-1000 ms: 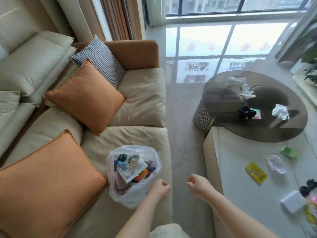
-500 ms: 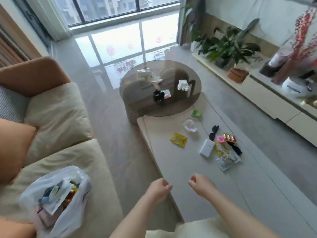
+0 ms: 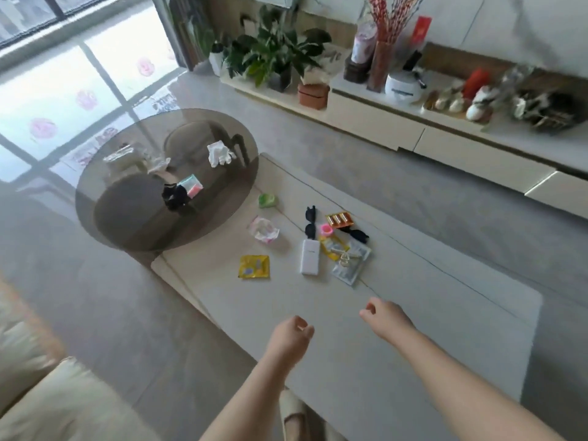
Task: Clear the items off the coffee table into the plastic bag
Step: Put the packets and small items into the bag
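Coffee table (image 3: 413,313): yellow packet (image 3: 254,266) beyond empty left grip (image 3: 294,334).

No text, label or number sharp enough to read.

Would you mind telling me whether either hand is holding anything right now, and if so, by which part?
Nothing is held. The left hand and the right hand both hang over the coffee table with fingers loosely curled and nothing in them.

You have bare tabletop (image 3: 397,338) along the near edge; ahead, the white box (image 3: 310,257) and wrappers (image 3: 350,265) crowd the middle.
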`<state>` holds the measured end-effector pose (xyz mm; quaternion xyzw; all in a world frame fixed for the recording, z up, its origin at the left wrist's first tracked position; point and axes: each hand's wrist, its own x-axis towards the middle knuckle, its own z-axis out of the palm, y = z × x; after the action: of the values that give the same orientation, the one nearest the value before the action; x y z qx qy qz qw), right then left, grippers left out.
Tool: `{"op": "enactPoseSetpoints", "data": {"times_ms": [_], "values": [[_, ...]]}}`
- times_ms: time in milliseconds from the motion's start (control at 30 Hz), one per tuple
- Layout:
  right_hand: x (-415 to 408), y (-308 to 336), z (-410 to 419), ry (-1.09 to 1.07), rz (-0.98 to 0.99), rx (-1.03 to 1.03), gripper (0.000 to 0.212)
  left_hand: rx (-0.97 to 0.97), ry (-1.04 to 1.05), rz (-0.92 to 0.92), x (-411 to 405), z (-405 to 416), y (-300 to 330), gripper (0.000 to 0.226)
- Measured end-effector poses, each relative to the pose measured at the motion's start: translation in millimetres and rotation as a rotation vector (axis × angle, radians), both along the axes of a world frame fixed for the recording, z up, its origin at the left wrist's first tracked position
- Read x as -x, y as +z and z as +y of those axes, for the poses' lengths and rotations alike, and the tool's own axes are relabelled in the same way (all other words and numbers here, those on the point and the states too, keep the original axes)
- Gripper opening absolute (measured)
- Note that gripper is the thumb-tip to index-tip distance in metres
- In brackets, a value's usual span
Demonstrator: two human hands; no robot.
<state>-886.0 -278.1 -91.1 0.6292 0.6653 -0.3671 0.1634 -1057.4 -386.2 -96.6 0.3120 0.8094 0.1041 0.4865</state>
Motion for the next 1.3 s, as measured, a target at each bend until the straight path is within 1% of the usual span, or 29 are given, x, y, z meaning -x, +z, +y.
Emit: {"op": "enactPoseSetpoints", "data": {"times_ms": [200, 367, 500, 633, 767, 833, 1033, 1133, 1233, 1300], "values": [[17, -54, 32, -0.108, -0.005, -0.02, 0.033, 0.038, -0.092, 0.03, 29, 57, -54, 0.038], [38, -96, 65, -0.125, -0.012, -0.038, 0.039, 0.043, -0.147, 0.082, 49, 105, -105, 0.045], [52, -135, 80, -0.082, -0.023, -0.062, 0.04, 0.036, -0.19, 0.141, 60, 139, -146, 0.049], [62, -175, 100, 0.039, -0.096, -0.087, 0.039, 0.032, -0.23, 0.168, 58, 171, -191, 0.051], [72, -210, 137, 0.06, -0.138, -0.128, 0.051, -0.001, -0.199, 0.181, 52, 205, -229, 0.059], [77, -229, 153, 0.051, -0.14, -0.148, 0.055, -0.013, -0.202, 0.233, 50, 218, -245, 0.064], [88, -285, 187, 0.078, -0.13, -0.173, 0.064, -0.008, -0.232, 0.369, 45, 242, -295, 0.09], [89, -306, 193, 0.105, -0.156, -0.179, 0.068, -0.001, -0.24, 0.429, 44, 246, -312, 0.096], [85, -317, 192, 0.153, -0.235, -0.269, 0.063, 0.012, -0.261, 0.473, 44, 250, -320, 0.099], [84, -320, 188, 0.164, -0.267, -0.327, 0.05, 0.019, -0.252, 0.459, 45, 252, -322, 0.101]]}}
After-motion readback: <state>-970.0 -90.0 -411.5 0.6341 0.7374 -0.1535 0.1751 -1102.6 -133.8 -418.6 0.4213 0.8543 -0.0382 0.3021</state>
